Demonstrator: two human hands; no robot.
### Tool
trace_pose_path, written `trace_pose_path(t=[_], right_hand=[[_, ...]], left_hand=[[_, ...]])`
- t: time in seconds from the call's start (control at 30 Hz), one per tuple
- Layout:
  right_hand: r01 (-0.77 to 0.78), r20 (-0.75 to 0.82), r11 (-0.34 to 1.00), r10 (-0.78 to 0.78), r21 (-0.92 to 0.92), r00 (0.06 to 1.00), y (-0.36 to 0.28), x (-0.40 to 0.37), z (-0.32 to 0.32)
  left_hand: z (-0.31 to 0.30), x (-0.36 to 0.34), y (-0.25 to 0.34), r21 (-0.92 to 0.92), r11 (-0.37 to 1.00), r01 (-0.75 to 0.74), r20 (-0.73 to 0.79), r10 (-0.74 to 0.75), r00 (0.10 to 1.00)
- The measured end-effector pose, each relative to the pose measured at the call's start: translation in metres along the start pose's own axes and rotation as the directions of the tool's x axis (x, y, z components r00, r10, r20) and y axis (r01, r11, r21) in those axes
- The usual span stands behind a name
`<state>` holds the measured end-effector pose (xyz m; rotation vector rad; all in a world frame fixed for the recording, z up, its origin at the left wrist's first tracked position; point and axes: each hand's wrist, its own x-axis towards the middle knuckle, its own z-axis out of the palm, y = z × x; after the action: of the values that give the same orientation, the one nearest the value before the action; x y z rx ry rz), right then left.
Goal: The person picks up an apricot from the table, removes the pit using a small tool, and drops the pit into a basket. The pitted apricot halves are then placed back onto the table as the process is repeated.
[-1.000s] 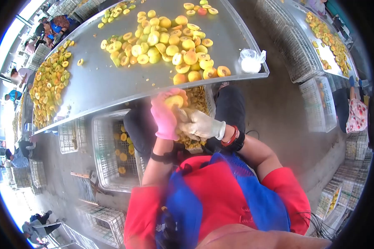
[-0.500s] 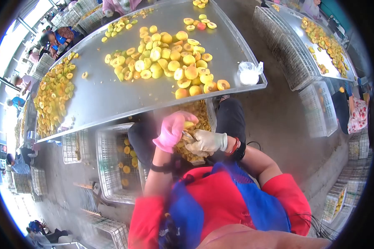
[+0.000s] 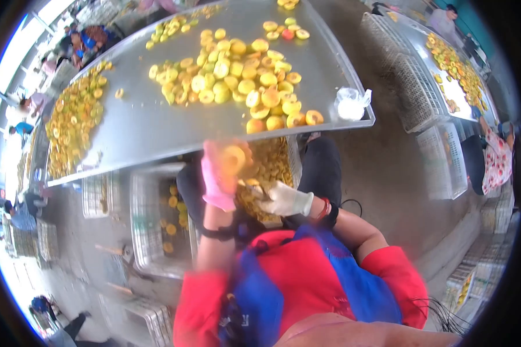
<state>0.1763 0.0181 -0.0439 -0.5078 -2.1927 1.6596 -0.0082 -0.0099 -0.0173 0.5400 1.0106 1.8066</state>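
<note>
My left hand [image 3: 215,179], in a pink glove, is closed on a yellow peach half [image 3: 233,160] with its cut face showing. Motion smears both. My right hand [image 3: 286,199], in a whitish glove, has its fingers curled round a small metal tool [image 3: 263,191], mostly hidden by them. Below both hands, between my knees, a crate is heaped with small yellow-brown peach pieces [image 3: 272,159]. Ahead on the metal table [image 3: 150,130] lies a pile of peach halves [image 3: 237,69].
The table's raised near edge runs just beyond my hands. A white plastic bag [image 3: 351,105] sits at its near right corner. At my left stands a crate [image 3: 138,222] with several peach halves inside. Stacked crates [image 3: 408,87] and other people at work flank the table.
My left hand has moved up and left, away from my right hand, with the peach half now facing up in it. My right hand has barely moved.
</note>
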Motion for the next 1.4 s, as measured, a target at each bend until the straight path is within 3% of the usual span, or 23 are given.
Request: trace_pose_path(t=[0.07, 0.13, 0.2, 0.27, 0.3, 0.33, 0.37, 0.47, 0.67, 0.73, 0.8, 0.87, 0.9, 0.93, 0.97, 1.03, 1.07, 1.1, 1.13, 1.23, 1.33, 1.37, 1.4], right_hand=[[-0.107, -0.038, 0.992, 0.104, -0.067, 0.994, -0.005, -0.003, 0.001], [-0.053, -0.185, 0.969, 0.008, -0.239, 0.983, 0.024, -0.008, 0.007], [-0.198, -0.163, 0.903, 0.145, -0.381, 0.976, 0.049, -0.006, 0.005], [-0.148, -0.072, 0.803, 0.131, -0.578, 0.989, 0.077, -0.01, 0.002], [-0.159, -0.061, 0.773, 0.154, -0.614, 0.986, 0.089, -0.01, 0.002], [-0.166, -0.05, 0.742, 0.177, -0.649, 0.983, 0.089, -0.007, 0.001], [-0.216, -0.13, 0.77, 0.172, -0.601, 0.976, 0.088, -0.01, 0.002], [-0.223, -0.271, 0.834, 0.092, -0.505, 0.958, 0.067, -0.006, 0.003], [-0.214, -0.261, 0.863, 0.1, -0.458, 0.96, 0.077, -0.002, 0.004], [-0.23, -0.25, 0.884, 0.134, -0.406, 0.959, 0.075, -0.003, 0.002], [-0.187, -0.253, 0.876, 0.077, -0.445, 0.964, 0.081, -0.005, 0.0], [-0.097, -0.252, 0.859, -0.039, -0.503, 0.967, 0.085, -0.004, -0.004], [-0.023, -0.24, 0.846, -0.125, -0.533, 0.963, 0.087, -0.007, -0.009], [0.034, -0.203, 0.813, -0.185, -0.581, 0.961, 0.09, -0.004, -0.012], [0.089, -0.166, 0.774, -0.244, -0.626, 0.955, 0.093, -0.001, -0.016], [0.063, -0.117, 0.728, -0.195, -0.683, 0.974, 0.091, -0.002, -0.017], [-0.051, -0.181, 0.811, -0.069, -0.583, 0.981, 0.09, -0.002, -0.016], [-0.169, -0.241, 0.866, 0.059, -0.471, 0.969, 0.088, -0.001, -0.015], [-0.344, -0.33, 0.912, 0.261, -0.223, 0.907, 0.085, -0.002, -0.013], [-0.326, -0.326, 0.93, 0.26, -0.168, 0.909, 0.083, 0.0, -0.012], [-0.367, -0.31, 0.909, 0.297, -0.198, 0.903, 0.088, 0.001, -0.012], [-0.385, -0.303, 0.897, 0.312, -0.219, 0.9, 0.088, 0.003, -0.01], [-0.336, -0.287, 0.91, 0.264, -0.243, 0.921, 0.091, 0.005, -0.008]], left_hand=[[-0.014, -0.001, 0.018, 0.152, 0.978, -0.144, -0.079, 0.157, 0.985], [-0.069, 0.01, 0.018, 0.313, 0.928, -0.203, -0.323, 0.305, 0.896], [-0.069, -0.007, 0.053, 0.413, 0.871, -0.266, -0.338, 0.418, 0.843], [-0.102, -0.021, 0.074, 0.633, 0.768, -0.091, -0.441, 0.455, 0.774], [-0.108, -0.029, 0.088, 0.818, 0.545, 0.184, -0.471, 0.45, 0.759], [-0.113, -0.034, 0.103, 0.868, 0.242, 0.434, -0.496, 0.456, 0.739], [-0.147, -0.035, 0.098, 0.86, 0.078, 0.503, -0.475, 0.481, 0.737], [-0.153, -0.032, 0.1, 0.842, -0.021, 0.539, -0.435, 0.563, 0.703], [-0.129, 0.062, 0.062, 0.931, 0.311, 0.188, -0.293, 0.337, 0.895], [-0.139, 0.117, 0.041, 0.994, -0.107, -0.001, 0.045, 0.405, 0.913], [-0.1, 0.148, 0.039, 0.999, 0.034, 0.027, -0.034, 0.242, 0.97], [-0.104, 0.201, 0.02, 0.994, -0.063, 0.085, -0.08, 0.081, 0.994], [-0.105, 0.221, 0.009, 0.998, -0.007, 0.056, -0.055, 0.079, 0.995], [-0.087, 0.225, 0.015, 0.992, -0.126, -0.01, 0.019, 0.076, 0.997], [-0.104, 0.26, -0.005, 0.99, -0.096, 0.102, -0.099, 0.033, 0.995], [-0.11, 0.278, -0.016, 0.977, -0.2, 0.079, -0.05, 0.145, 0.988], [-0.107, 0.283, -0.024, 0.975, -0.175, 0.135, -0.098, 0.207, 0.974], [-0.104, 0.287, -0.02, 0.969, -0.087, 0.229, -0.22, 0.11, 0.969], [-0.101, 0.293, -0.019, 0.95, -0.001, 0.312, -0.312, -0.005, 0.95], [-0.089, 0.283, -0.025, 0.921, 0.057, 0.385, -0.388, 0.078, 0.918], [-0.089, 0.277, -0.031, 0.958, 0.117, 0.261, -0.253, -0.083, 0.964], [-0.086, 0.276, -0.033, 0.988, 0.014, 0.152, -0.147, -0.199, 0.969], [-0.078, 0.266, -0.033, 0.992, 0.005, 0.123, -0.117, -0.289, 0.95]])
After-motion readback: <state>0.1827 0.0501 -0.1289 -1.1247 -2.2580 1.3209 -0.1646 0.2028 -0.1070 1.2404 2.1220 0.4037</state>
